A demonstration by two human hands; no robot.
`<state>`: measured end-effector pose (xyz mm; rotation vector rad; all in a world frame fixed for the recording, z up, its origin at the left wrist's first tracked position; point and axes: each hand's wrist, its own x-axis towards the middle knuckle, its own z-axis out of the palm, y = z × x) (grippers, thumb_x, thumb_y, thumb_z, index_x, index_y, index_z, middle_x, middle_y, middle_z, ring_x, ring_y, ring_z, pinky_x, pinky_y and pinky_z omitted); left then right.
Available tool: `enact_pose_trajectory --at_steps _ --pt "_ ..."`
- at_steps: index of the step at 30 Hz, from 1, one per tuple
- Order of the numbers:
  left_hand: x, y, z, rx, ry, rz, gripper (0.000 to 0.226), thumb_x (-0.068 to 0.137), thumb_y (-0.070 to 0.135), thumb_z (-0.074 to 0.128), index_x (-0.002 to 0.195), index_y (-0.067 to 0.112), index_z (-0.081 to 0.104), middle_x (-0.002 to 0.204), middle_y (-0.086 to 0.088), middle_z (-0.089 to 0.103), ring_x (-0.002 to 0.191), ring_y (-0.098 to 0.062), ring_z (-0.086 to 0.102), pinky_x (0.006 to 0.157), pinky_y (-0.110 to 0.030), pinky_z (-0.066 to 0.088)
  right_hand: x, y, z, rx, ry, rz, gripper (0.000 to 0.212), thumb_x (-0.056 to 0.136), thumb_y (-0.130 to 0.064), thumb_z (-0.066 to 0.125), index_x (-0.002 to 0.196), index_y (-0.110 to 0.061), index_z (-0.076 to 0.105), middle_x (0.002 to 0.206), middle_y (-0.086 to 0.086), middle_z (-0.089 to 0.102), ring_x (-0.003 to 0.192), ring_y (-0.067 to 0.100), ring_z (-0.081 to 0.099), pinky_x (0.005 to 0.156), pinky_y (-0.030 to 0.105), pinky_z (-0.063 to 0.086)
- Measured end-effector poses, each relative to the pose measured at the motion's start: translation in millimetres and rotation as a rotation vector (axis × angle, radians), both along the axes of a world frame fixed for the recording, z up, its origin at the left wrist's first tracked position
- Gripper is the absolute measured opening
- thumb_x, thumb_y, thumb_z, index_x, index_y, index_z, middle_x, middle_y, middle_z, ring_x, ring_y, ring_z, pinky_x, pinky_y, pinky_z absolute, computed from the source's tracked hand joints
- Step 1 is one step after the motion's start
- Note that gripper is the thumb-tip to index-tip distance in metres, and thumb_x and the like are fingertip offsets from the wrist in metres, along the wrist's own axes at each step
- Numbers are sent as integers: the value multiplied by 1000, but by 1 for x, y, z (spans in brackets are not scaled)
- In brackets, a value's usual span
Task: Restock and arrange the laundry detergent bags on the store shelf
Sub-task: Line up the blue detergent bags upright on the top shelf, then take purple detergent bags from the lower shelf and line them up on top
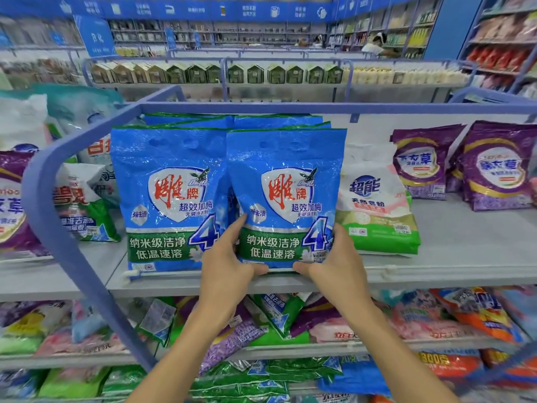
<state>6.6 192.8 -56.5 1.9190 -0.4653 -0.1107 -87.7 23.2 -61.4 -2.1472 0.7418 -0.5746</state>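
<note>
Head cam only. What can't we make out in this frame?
Head view:
- bottom corners of held blue bag: covered by left hand and right hand.
- rear blue bags: behind the held one and front left bag; count unclear.
- purple bag: cut by left edge.
- far shelves: blurred.

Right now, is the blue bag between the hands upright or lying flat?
Upright: the blue bag stands on its bottom edge on the shelf, top seal up; left hand and right hand hold its lower corners.
</note>
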Motion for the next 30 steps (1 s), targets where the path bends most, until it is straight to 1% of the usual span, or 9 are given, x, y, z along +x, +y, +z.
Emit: enact_pose_trajectory --at_steps 3,6,9,12,17,20,23,26,30 --pt "-2 -4 6 21 -7 27 105 63 4 93 149 39 45 101 44 45 89 32 40 98 -26 49 1 -2 1 3 14 3 77 59 -40 92 119 -38 45 113 -13 58 97 13 61 84 39 53" --pt "-9 -3 10 54 -40 14 106 69 9 91 154 37 35 102 36 47 83 27 44 82 -14 42 -1 -3 3 -10 13 55 75 58 -40 90 119 -38 47 113 -12 58 100 11 61 85 39 54" --pt "-16 -6 12 28 -106 -16 110 69 24 93 157 34 28 123 22 56 106 2 56 92 -25 43 -6 -2 7 -40 -7 100 74 61 -41 87 123 -39 48 116 -12 58 108 11 59 88 41 55" --pt "-18 -11 12 -5 -155 22 112 72 39 90 159 28 21 141 11 54 129 -15 53 101 -35 42 -11 -1 8 -41 -41 119 72 67 -47 84 128 -44 46 121 -17 62 112 8 61 91 42 55" --pt "-24 -12 0 113 -238 65 103 83 51 77 161 25 16 161 1 36 147 -21 35 115 -44 34 -19 1 8 -87 -31 107 55 80 -53 76 127 -47 48 117 -23 62 108 3 61 91 39 55" --pt "-36 -17 -8 188 -399 105 85 91 34 73 159 16 25 163 -8 28 150 -25 22 121 -46 24 -22 1 6 -108 -20 114 49 86 -53 73 128 -44 51 118 -19 62 109 5 60 92 38 54" --pt "-46 -26 -15 201 -471 109 74 90 15 73 154 14 36 161 -12 26 150 -30 16 120 -44 22 -29 -7 5 -142 8 124 57 92 -57 66 142 -36 48 135 -12 60 123 10 55 98 33 48" --pt "-58 -39 -21 178 -601 95 61 88 13 74 145 12 51 159 -13 31 149 -32 19 118 -47 26 -43 -24 8 -149 51 105 71 97 -59 58 155 -23 38 157 -6 45 142 13 42 113 34 38" --pt "-73 -73 -16 142 -653 92 47 89 16 69 136 13 60 144 -8 47 137 -31 31 113 -37 28 -60 -68 12 -211 15 53 64 100 -52 57 153 -20 43 155 -5 48 141 14 44 115 36 38"
